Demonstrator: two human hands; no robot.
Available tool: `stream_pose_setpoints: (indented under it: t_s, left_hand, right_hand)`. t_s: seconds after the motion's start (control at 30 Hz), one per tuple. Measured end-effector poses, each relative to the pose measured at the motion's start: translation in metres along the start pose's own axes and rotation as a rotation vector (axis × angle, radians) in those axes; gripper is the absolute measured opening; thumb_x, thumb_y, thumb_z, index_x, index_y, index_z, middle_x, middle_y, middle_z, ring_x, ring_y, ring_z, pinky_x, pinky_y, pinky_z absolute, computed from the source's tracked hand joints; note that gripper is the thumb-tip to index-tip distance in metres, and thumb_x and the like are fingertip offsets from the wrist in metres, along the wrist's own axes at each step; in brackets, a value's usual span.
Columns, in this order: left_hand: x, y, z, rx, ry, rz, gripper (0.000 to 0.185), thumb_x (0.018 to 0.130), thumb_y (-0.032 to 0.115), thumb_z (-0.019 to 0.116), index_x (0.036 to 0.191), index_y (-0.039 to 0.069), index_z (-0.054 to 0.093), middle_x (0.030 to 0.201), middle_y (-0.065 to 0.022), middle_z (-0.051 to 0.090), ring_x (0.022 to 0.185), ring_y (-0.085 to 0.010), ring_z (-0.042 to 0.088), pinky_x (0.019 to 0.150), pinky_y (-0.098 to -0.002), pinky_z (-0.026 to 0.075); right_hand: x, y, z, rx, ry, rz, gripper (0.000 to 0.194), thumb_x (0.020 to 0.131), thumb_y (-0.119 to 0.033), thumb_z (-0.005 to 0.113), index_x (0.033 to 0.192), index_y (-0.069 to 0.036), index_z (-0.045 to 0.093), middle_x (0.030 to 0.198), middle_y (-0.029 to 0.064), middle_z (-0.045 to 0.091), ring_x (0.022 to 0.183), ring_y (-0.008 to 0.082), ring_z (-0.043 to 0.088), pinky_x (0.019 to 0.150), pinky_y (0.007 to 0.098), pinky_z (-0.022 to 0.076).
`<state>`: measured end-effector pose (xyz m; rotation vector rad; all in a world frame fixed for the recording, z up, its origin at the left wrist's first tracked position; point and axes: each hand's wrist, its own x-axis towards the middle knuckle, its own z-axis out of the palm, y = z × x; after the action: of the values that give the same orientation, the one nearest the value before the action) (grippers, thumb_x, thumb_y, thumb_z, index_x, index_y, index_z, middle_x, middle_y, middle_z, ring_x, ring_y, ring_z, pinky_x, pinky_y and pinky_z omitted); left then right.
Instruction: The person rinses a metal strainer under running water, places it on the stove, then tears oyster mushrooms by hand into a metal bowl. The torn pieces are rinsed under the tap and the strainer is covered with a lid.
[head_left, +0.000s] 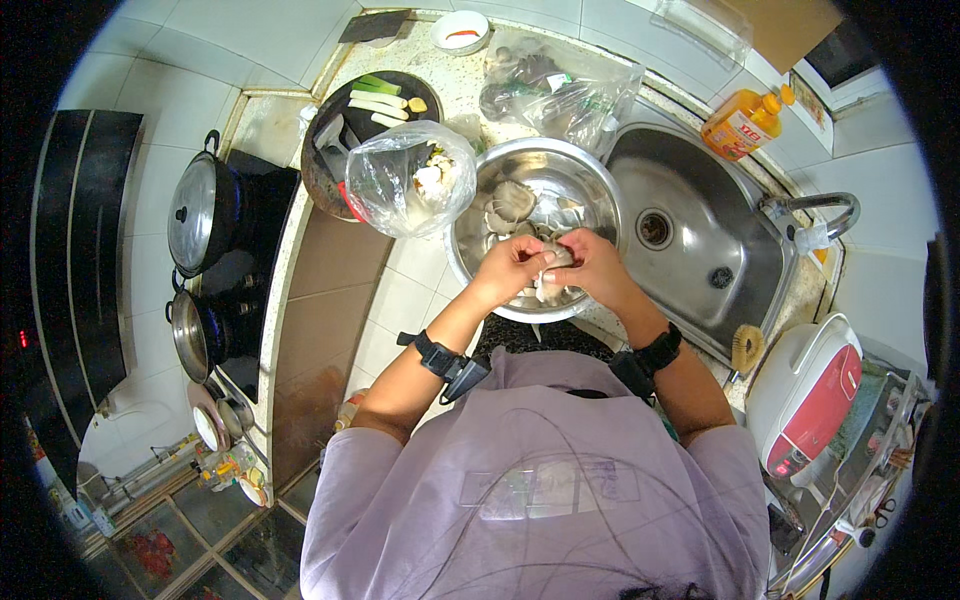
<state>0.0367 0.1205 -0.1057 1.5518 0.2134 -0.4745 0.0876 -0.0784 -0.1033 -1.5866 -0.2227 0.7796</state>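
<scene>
Both hands meet over a wide stainless steel bowl (609, 191) at the counter's front edge. Between the fingertips of my left hand (514, 266) and my right hand (596, 266) is a grey-white piece of oyster mushroom (557, 259), pinched from both sides. Larger oyster mushroom caps (512, 201) and paler torn pieces lie in the bowl below. My fingers and the held piece hide part of the bowl's contents. Left of the bowl, a clear plastic bag (390, 180) stands with its mouth spread, pale scraps inside.
A round chopping board (319, 176) carries cut leeks (379, 97) and a cleaver (334, 146). Behind the bowl is a bag of mushrooms (555, 82). The sink (690, 262) adjoins on the right, with a rice cooker (806, 397) nearer me. Pots (199, 214) stand on the stove at left.
</scene>
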Motion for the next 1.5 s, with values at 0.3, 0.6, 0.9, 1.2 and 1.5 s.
stream_pose_setpoints:
  t_s: [0.3,0.6,0.9,1.2,1.5]
  left_hand:
    - [-0.002,-0.014,-0.005,-0.188,0.246,-0.158,0.021,0.102,0.024,0.059,0.097,0.004,0.062,0.085,0.0011,0.062,0.072,-0.0071,0.054,0.066,-0.0241,0.048]
    - [-0.010,-0.013,-0.011,0.219,0.175,0.133,0.032,0.095,0.020,0.070,0.119,0.001,0.063,0.092,-0.0024,0.063,0.084,-0.0112,0.058,0.075,-0.0278,0.050]
    - [-0.007,0.000,-0.004,-0.230,0.122,-0.052,0.021,0.096,0.017,0.068,0.105,-0.001,0.064,0.084,-0.0018,0.064,0.069,-0.0089,0.057,0.062,-0.0241,0.048]
    - [-0.017,0.000,-0.033,0.229,0.015,-0.140,0.039,0.092,0.025,0.074,0.117,-0.002,0.065,0.101,-0.0053,0.070,0.091,-0.0118,0.063,0.081,-0.0275,0.052]
    - [0.050,0.006,-0.048,1.143,0.387,0.411,0.045,0.085,0.006,0.065,0.130,0.003,0.057,0.137,-0.0148,0.057,0.122,-0.0391,0.052,0.099,-0.0407,0.046]
  right_hand:
    - [-0.010,-0.010,0.000,0.363,-0.056,0.052,0.017,0.090,-0.007,0.069,0.104,0.000,0.065,0.094,0.0056,0.069,0.084,0.0139,0.066,0.071,0.0286,0.0551]
    - [-0.011,-0.001,-0.006,0.274,-0.003,0.047,0.020,0.087,-0.004,0.071,0.105,0.000,0.064,0.096,0.0059,0.070,0.086,0.0116,0.064,0.074,0.0252,0.0505]
    - [-0.011,-0.009,0.000,0.283,0.013,0.069,0.013,0.085,-0.004,0.075,0.095,-0.001,0.067,0.084,0.0049,0.070,0.074,0.0115,0.064,0.067,0.0256,0.0512]
    - [-0.012,-0.001,-0.016,0.030,0.112,-0.016,0.021,0.086,-0.010,0.074,0.104,0.001,0.068,0.091,0.0072,0.071,0.079,0.0132,0.065,0.071,0.0272,0.0530]
    - [-0.018,-0.008,-0.022,-0.010,0.223,0.006,0.020,0.089,-0.008,0.069,0.107,0.001,0.067,0.095,0.0043,0.069,0.086,0.0098,0.063,0.079,0.0258,0.0505]
